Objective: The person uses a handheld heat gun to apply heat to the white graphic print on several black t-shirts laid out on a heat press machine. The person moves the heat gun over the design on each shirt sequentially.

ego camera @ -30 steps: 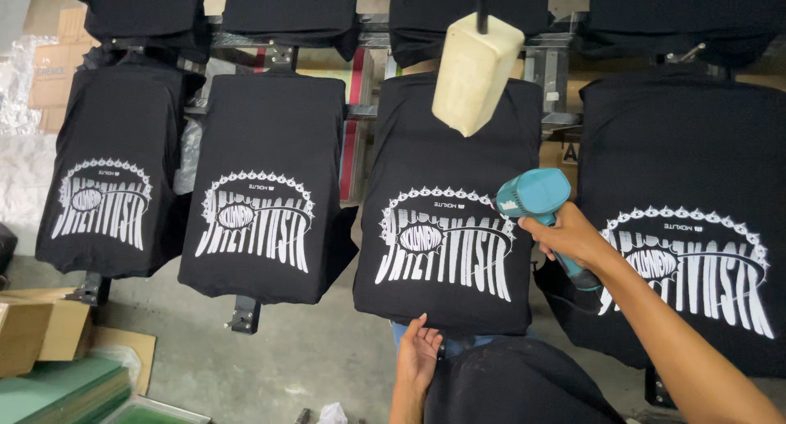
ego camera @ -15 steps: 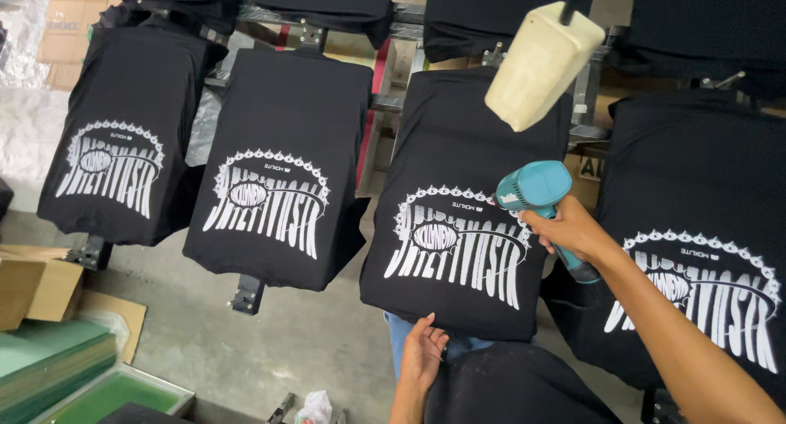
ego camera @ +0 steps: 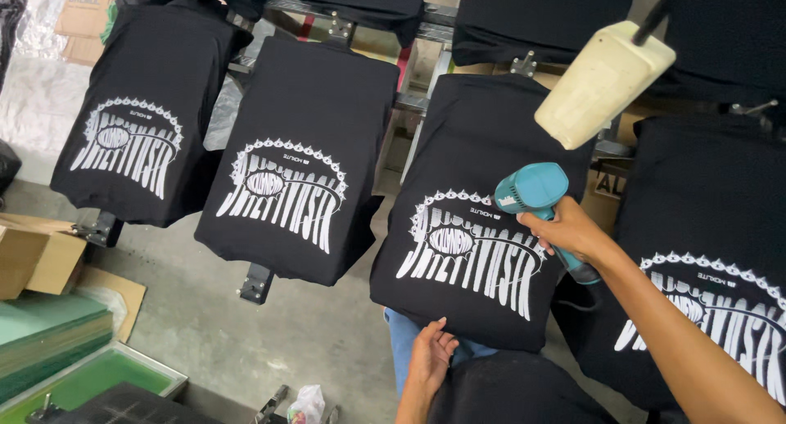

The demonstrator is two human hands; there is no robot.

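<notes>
Head view. The right hand [ego camera: 573, 227] has its fingers closed around the handle of a teal heat gun [ego camera: 532, 191], its nozzle aimed at the white print on the third black T-shirt [ego camera: 483, 146], which lies flat on a press pallet. The left hand [ego camera: 430, 354], fingers open and holding nothing, rests at that shirt's lower hem. Judged by position, two printed shirts [ego camera: 311, 105] lie to the left and one [ego camera: 712, 211] to the right. A cream-coloured hanging block [ego camera: 602, 80] looms just above the gun; green screen frames [ego camera: 115, 375] sit lower left.

Brown cardboard boxes [ego camera: 78, 23] stand stacked at my far upper left; another brown box [ego camera: 33, 256] (flaps open) sits lower left.
</notes>
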